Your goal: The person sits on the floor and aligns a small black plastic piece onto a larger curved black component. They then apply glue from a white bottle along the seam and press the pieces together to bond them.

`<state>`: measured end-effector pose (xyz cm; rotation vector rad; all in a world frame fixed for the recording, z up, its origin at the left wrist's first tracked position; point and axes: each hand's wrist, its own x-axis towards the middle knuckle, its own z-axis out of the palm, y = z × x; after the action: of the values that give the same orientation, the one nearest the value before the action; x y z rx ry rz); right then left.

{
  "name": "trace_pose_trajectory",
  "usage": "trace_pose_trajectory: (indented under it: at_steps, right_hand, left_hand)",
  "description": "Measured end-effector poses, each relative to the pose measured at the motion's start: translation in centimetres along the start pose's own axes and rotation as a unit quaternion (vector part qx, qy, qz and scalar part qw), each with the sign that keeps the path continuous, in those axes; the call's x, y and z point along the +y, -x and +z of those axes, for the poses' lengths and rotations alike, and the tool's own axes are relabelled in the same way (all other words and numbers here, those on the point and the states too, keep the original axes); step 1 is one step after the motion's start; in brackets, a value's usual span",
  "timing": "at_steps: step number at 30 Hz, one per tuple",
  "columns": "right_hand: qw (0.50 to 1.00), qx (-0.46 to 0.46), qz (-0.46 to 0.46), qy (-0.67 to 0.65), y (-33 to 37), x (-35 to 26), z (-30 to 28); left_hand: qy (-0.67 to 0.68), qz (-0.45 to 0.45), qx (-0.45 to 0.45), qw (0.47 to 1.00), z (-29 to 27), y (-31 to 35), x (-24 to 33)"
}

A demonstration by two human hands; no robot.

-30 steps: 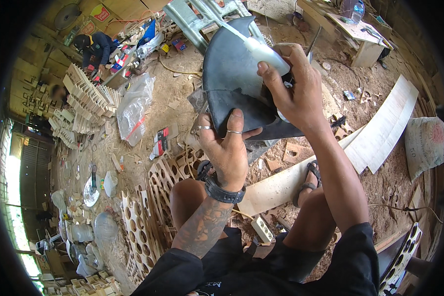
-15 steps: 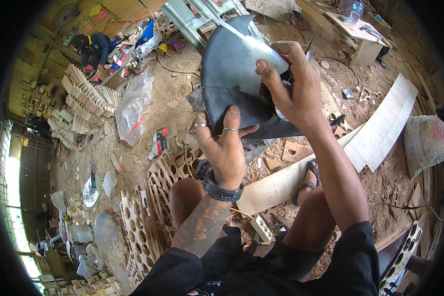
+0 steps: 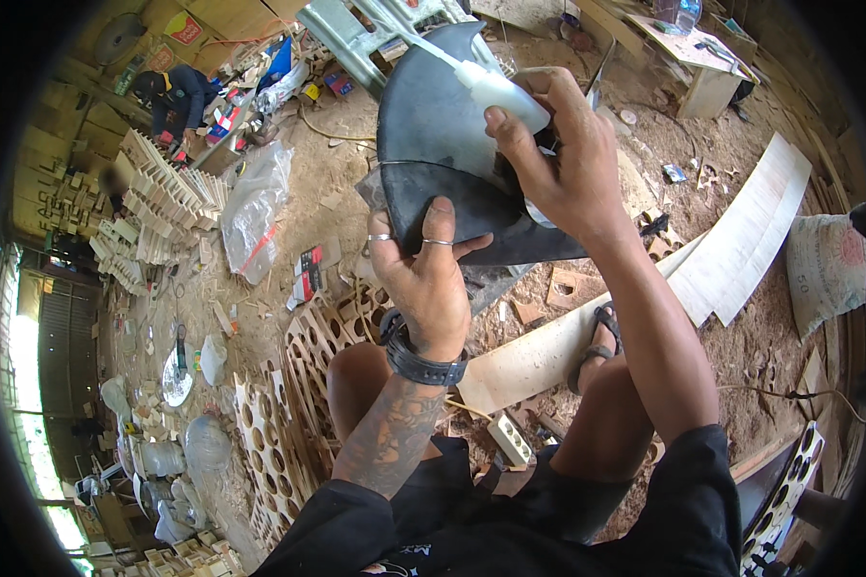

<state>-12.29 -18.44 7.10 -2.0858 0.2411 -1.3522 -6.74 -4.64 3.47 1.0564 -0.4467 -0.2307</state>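
Note:
A curved black plastic panel, with a pointed upper corner, is held up in front of me. A dark crack or seam runs across it. My left hand grips its lower left part, thumb on the near face and other fingers partly behind. My right hand is closed round a translucent white squeeze bottle with a long thin nozzle, over the panel's upper right. The nozzle points up and left, past the panel's upper edge. The right hand hides part of the panel; whether its fingers also touch the panel, I cannot tell.
A pale green plastic stool or chair stands beyond the panel. Sawdust and wood scraps cover the floor. Perforated wooden boards, a power strip, pale curved sheets and a sack lie around me. Another person bends at far left.
Both hands, the panel and the bottle appear slightly farther left and up, along with a small shift of the whole view. The line across the panel shows longer and more clearly.

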Motion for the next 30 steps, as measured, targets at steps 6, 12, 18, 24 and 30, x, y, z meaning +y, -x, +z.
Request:
trace_pose_trajectory:
  at_steps: [6,12,18,24,30]
  right_hand:
    - [0.998,0.032,-0.038,-0.022,0.0,0.2,0.6]
    - [0.999,0.02,-0.035,-0.004,0.0,-0.1,0.4]
    - [0.999,-0.012,0.02,-0.026,0.1,-0.8,0.1]
    - [1.0,-0.009,0.004,-0.012,0.0,-0.8,0.3]
    - [1.0,-0.002,-0.029,-0.001,-0.1,-0.7,0.3]
  left_hand:
    - [-0.021,0.002,-0.02,1.0,0.0,0.1,0.3]
    - [-0.018,-0.011,0.002,1.0,0.2,0.6,0.3]
    - [0.004,-0.027,0.004,1.0,0.0,0.9,0.0]
    - [0.014,-0.049,-0.001,0.999,-0.1,1.2,-0.1]
    - [-0.017,-0.059,-0.015,0.998,-0.6,1.1,0.2]
